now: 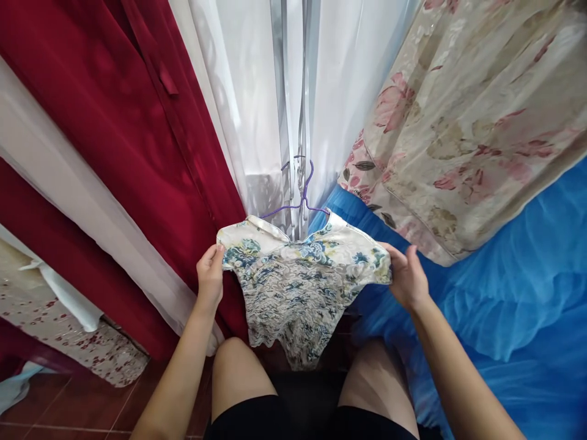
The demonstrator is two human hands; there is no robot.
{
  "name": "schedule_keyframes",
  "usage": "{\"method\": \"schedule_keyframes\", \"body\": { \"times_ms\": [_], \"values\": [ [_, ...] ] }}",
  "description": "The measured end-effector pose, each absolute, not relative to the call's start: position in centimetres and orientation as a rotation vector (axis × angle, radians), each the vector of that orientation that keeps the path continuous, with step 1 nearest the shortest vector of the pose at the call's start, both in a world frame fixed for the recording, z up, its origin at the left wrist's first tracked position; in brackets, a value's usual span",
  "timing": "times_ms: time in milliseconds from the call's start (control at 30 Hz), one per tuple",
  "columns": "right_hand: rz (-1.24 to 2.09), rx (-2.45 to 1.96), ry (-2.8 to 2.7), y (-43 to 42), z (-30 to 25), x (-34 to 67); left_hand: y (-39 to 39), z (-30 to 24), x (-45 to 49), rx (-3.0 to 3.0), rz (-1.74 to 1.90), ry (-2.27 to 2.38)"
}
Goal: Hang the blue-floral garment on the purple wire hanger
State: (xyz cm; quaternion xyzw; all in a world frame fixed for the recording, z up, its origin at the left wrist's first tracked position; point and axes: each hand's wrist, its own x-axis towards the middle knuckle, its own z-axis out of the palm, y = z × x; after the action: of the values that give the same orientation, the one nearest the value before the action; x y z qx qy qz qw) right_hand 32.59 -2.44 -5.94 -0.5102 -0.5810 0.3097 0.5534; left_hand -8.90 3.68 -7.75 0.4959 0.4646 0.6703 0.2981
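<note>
A short floral blouse [293, 284] in white, blue and green hangs spread out in front of my knees. A purple hanger [306, 192] shows at its neckline, with the hook pointing away from me. My left hand [211, 275] pinches the edge of the left sleeve. At the opposite sleeve, my right hand [407, 278] grips the edge between fingers and thumb side, its fingers partly hidden behind the cloth. The lower hem narrows to a pointed front and hangs free.
Long dark red cloth [137, 153] and white drapes [257, 110] hang ahead and left. On the right are a pink-flowered fabric [458, 140] and ruffled blue cloth [504, 293]. Red floor tiles [73, 400] show at lower left.
</note>
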Motion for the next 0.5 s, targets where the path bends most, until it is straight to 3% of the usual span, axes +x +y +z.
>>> {"method": "schedule_keyframes", "body": {
  "times_ms": [300,400,500],
  "values": [
    [0.810,-1.153,-0.996,-2.6,-1.3,30.8,1.8,-2.2,-6.0,1.348,2.346,1.217],
    [0.780,-1.093,-0.865,-3.2,-0.4,31.4,0.3,0.6,-5.8,1.745,2.297,1.396],
    [0.785,-1.065,-0.807,-5.8,-0.8,32.1,-0.5,1.7,-4.9,2.295,2.013,1.534]
  ]
}}
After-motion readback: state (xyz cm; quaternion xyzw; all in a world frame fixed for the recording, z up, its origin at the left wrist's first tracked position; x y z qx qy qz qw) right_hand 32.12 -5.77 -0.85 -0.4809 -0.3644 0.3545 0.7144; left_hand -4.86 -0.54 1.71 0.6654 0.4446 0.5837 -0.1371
